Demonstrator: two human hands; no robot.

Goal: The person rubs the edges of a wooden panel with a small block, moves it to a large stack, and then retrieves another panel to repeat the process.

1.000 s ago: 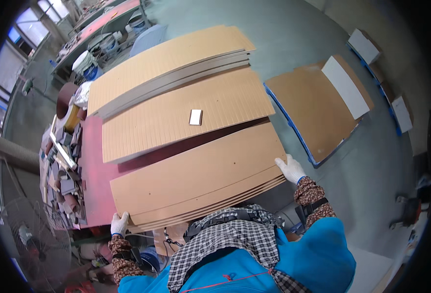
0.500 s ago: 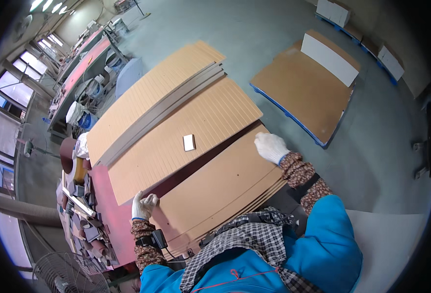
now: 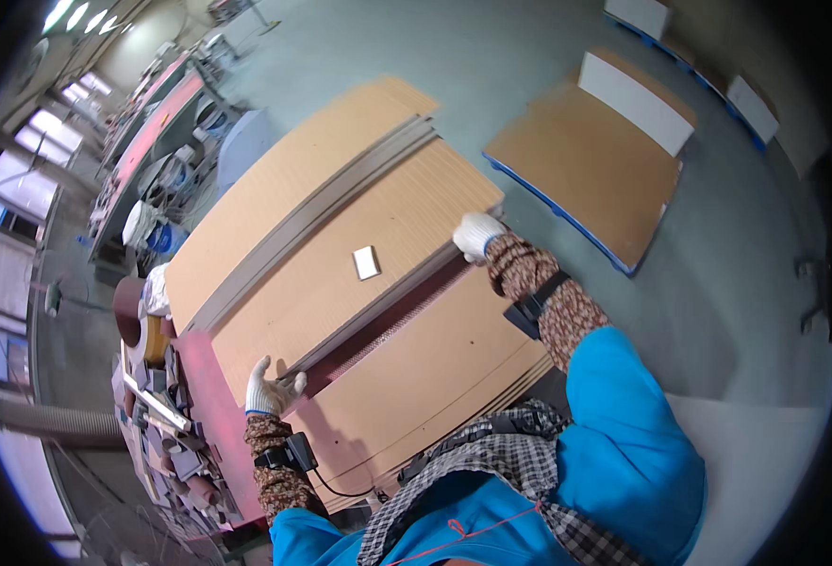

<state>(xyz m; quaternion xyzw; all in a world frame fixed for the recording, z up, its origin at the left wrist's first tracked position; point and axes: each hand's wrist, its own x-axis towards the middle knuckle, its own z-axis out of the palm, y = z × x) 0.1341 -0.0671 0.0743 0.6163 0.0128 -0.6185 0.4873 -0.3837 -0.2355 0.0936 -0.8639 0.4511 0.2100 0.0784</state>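
Three stacks of brown cardboard sheets lie on a red table [image 3: 223,396]. My left hand [image 3: 268,388], in a white glove, grips the near left corner of the middle cardboard stack [image 3: 341,283]. My right hand [image 3: 477,234], also gloved, grips that stack's near right corner. A small white block [image 3: 366,262] lies on top of the middle stack, between my hands. The near stack [image 3: 425,377] lies just in front of my body, with a strip of red table showing between the two. The far stack [image 3: 284,184] rests on grey sheets behind.
A blue pallet [image 3: 567,222] with cardboard and a white board [image 3: 638,102] stands on the grey floor at the right. More white boards [image 3: 751,106] lie further back. Tools and clutter [image 3: 157,415] fill the table's left end. Long workbenches [image 3: 147,132] run along the windows.
Both hands have left the near stack and moved forward to the near corners of the middle stack. My head has leaned in, so the stacks look larger.
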